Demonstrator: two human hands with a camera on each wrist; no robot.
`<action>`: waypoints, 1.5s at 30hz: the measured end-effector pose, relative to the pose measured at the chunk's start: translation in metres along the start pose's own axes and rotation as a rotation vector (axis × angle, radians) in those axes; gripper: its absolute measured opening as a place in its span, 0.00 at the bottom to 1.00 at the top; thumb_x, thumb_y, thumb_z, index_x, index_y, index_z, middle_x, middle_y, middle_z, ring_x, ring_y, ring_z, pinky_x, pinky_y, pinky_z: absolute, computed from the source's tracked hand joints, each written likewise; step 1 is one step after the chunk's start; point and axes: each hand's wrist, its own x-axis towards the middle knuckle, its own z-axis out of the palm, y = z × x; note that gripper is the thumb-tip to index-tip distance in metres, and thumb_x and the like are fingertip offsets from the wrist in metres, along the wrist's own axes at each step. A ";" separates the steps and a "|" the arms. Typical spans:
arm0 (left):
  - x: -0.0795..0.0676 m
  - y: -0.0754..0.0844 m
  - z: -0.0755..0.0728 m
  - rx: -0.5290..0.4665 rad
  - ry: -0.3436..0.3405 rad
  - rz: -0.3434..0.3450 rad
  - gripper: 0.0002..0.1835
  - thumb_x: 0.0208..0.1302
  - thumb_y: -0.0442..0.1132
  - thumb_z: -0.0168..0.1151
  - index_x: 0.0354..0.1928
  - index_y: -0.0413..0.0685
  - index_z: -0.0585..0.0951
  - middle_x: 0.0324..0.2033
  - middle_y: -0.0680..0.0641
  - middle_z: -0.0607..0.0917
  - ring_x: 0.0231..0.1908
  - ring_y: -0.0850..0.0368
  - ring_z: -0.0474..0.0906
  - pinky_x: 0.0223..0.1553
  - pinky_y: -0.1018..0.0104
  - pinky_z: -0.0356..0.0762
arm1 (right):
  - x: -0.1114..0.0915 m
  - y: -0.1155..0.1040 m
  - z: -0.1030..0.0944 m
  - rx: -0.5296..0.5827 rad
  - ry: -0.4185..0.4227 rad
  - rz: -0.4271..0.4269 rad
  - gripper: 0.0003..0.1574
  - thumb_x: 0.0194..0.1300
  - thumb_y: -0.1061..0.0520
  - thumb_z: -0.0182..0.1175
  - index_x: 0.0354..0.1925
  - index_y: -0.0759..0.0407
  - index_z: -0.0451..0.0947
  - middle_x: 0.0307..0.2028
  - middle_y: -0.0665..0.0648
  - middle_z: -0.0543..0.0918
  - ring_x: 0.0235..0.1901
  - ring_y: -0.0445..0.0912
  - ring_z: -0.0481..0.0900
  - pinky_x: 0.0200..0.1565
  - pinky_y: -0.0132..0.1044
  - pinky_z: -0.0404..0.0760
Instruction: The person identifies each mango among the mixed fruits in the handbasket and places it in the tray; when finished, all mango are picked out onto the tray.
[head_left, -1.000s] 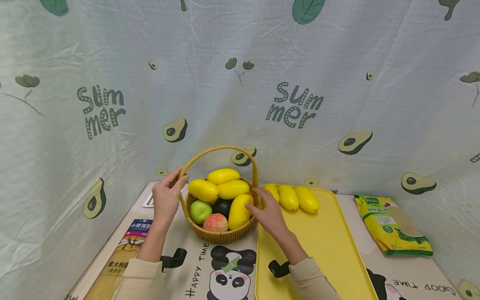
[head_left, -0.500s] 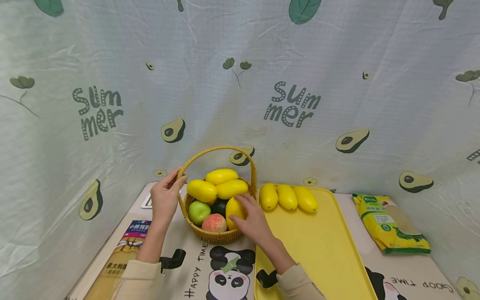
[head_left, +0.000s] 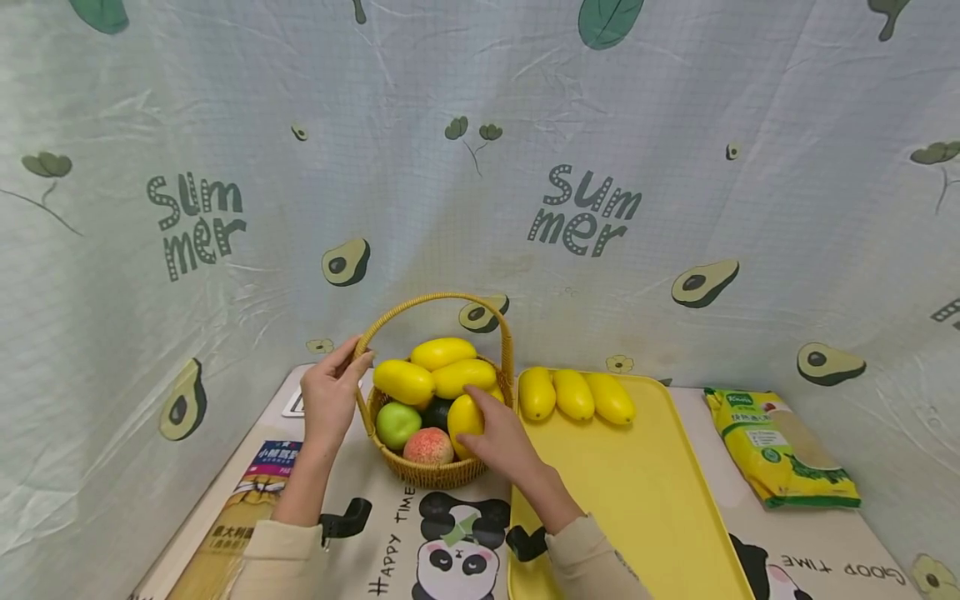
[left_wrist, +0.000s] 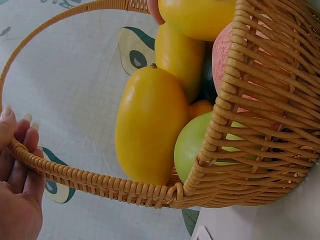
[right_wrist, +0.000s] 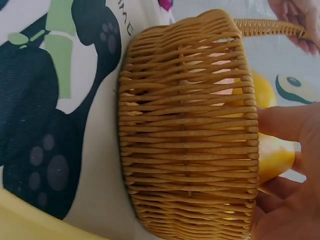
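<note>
A wicker basket [head_left: 438, 477] with a tall arched handle [head_left: 438, 297] stands upright, filled with fruit. My left hand [head_left: 330, 400] grips the handle's left side between thumb and fingers, plainly seen in the left wrist view. Reaching over the right rim, my right hand [head_left: 506, 437] holds a yellow mango [head_left: 462, 421], thumb in front and fingers behind, partly hidden. Beside that mango lie a peach [head_left: 429, 447], a green apple [head_left: 398, 425] and a dark fruit [head_left: 438, 412]. Several more yellow mangoes [head_left: 405, 381] are heaped at the back of the basket.
A yellow tray [head_left: 622, 492] right of the basket bears 3 yellow mangoes [head_left: 573, 394] at its far end. Further right lies a yellow-green food packet [head_left: 780, 450]. A pasta packet [head_left: 247, 508] lies at left. A printed curtain [head_left: 450, 208] hangs close behind.
My right hand has moved left from the basket's right rim onto the right-hand mango and taken hold of it. My left hand stays on the handle.
</note>
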 end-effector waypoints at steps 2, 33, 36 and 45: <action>0.000 0.000 0.000 0.002 -0.001 -0.001 0.23 0.68 0.47 0.64 0.63 0.51 0.79 0.52 0.40 0.86 0.41 0.79 0.80 0.47 0.86 0.77 | 0.002 0.000 0.000 -0.009 -0.020 -0.016 0.44 0.58 0.57 0.70 0.71 0.51 0.67 0.66 0.55 0.76 0.62 0.51 0.75 0.63 0.50 0.77; -0.001 -0.001 0.005 -0.004 0.005 -0.001 0.22 0.69 0.45 0.63 0.63 0.52 0.80 0.52 0.39 0.86 0.41 0.79 0.80 0.48 0.87 0.77 | -0.041 0.054 -0.083 0.083 0.275 0.061 0.44 0.55 0.64 0.70 0.69 0.53 0.68 0.67 0.58 0.74 0.64 0.55 0.73 0.62 0.57 0.77; -0.001 -0.001 0.007 -0.006 -0.003 0.000 0.22 0.69 0.46 0.63 0.63 0.53 0.80 0.52 0.39 0.86 0.42 0.79 0.81 0.48 0.86 0.77 | -0.051 0.070 -0.085 0.067 0.257 0.148 0.45 0.55 0.63 0.70 0.70 0.55 0.67 0.68 0.60 0.72 0.64 0.57 0.72 0.63 0.56 0.77; -0.001 -0.001 0.004 0.016 0.007 -0.029 0.23 0.68 0.48 0.63 0.63 0.55 0.79 0.53 0.40 0.86 0.43 0.80 0.80 0.47 0.87 0.76 | -0.069 0.098 -0.092 0.031 0.270 0.211 0.44 0.57 0.62 0.70 0.69 0.58 0.65 0.63 0.65 0.75 0.61 0.58 0.74 0.59 0.55 0.79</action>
